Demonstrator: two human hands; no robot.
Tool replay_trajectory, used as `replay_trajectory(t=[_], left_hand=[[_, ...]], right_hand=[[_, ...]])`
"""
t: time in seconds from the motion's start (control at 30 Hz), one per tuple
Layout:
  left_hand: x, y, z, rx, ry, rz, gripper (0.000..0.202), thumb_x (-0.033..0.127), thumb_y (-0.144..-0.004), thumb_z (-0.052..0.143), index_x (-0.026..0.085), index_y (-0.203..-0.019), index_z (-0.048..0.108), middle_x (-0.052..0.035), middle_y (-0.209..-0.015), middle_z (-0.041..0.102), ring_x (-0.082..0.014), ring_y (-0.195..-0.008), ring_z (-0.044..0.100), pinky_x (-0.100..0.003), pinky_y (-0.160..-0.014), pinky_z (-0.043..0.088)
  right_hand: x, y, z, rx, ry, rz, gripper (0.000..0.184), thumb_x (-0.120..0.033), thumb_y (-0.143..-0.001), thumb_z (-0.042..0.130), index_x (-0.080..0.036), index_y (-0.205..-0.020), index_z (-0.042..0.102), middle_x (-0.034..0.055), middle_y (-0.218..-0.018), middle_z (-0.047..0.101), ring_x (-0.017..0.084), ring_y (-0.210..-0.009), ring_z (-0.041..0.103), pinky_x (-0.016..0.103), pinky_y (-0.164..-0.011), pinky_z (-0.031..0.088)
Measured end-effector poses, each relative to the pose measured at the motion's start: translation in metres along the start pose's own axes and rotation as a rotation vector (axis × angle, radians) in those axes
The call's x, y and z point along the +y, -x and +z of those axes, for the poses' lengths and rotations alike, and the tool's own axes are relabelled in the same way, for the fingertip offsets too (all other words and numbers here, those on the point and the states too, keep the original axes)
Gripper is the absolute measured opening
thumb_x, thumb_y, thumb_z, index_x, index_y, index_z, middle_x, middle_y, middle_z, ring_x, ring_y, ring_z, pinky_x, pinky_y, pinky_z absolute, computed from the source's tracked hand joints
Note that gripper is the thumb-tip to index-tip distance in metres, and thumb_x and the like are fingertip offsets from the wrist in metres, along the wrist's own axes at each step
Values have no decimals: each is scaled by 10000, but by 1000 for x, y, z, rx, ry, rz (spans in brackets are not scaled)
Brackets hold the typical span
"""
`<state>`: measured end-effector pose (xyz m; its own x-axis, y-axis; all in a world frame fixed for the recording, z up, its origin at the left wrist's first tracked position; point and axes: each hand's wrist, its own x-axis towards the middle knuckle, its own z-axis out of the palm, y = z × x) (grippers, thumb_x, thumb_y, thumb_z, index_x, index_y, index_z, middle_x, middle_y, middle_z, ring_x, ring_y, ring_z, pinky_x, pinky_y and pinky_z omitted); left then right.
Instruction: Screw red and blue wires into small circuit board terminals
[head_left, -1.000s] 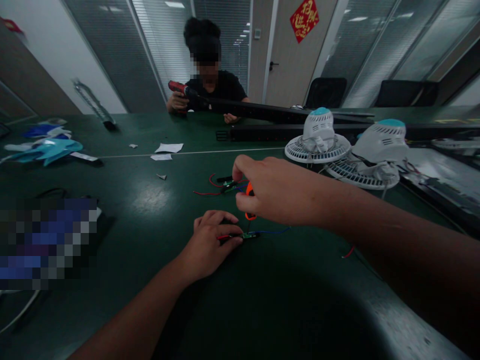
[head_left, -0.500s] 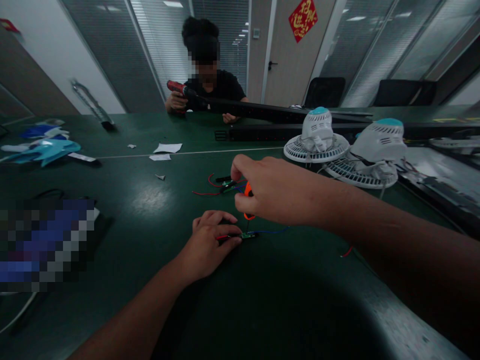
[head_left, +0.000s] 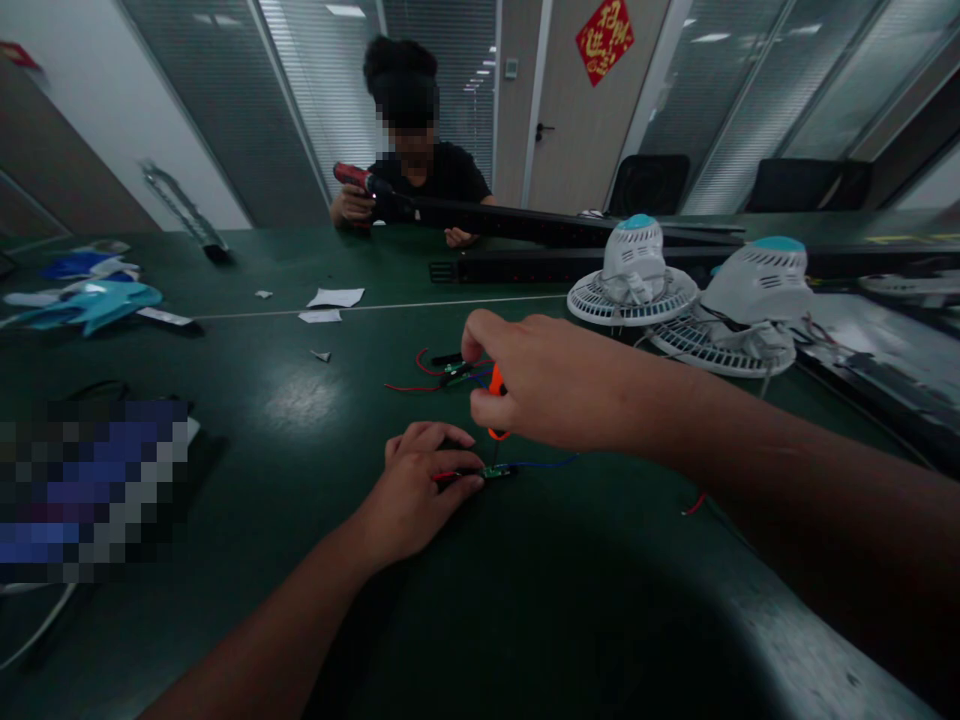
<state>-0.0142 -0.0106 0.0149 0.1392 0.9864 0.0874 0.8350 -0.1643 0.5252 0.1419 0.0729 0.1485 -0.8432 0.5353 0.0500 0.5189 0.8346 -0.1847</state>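
On the green table my left hand [head_left: 420, 485] pinches the left end of a small circuit board [head_left: 496, 471]. A red wire runs under its fingers, and a blue wire [head_left: 547, 463] leads off the board to the right. Above it, my right hand [head_left: 525, 375] is closed around a screwdriver with an orange and black handle [head_left: 498, 433]. The screwdriver's thin shaft [head_left: 495, 452] points down and its tip meets the board. Just beyond my right hand lie more small boards [head_left: 455, 372] with red and blue wires, partly hidden by the fingers.
Two white fan heads [head_left: 634, 270] rest at the right, near long black bars [head_left: 525, 265]. Across the table a person [head_left: 427, 175] holds a red power drill [head_left: 352, 177]. Paper scraps [head_left: 335, 298], blue packaging [head_left: 97, 300] and a pixelated object [head_left: 90, 490] lie left.
Almost nothing differs. Both hands, the screwdriver and the board keep their places, with only a very slight shift of the view.
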Motion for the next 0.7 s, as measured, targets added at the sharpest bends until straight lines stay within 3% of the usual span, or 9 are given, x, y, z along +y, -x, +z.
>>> replay_trajectory(t=[0.7], left_hand=[[-1, 1, 1, 1, 22, 3, 175, 313, -836, 598, 299, -946, 734, -37, -1138, 612, -304, -1125, 487, -515, -927, 360]], right_hand=[[1, -1, 0, -10, 0, -25, 353, -242, -775, 564, -103, -1100, 563, 90, -797, 674, 211, -648, 594, 272, -504, 365]])
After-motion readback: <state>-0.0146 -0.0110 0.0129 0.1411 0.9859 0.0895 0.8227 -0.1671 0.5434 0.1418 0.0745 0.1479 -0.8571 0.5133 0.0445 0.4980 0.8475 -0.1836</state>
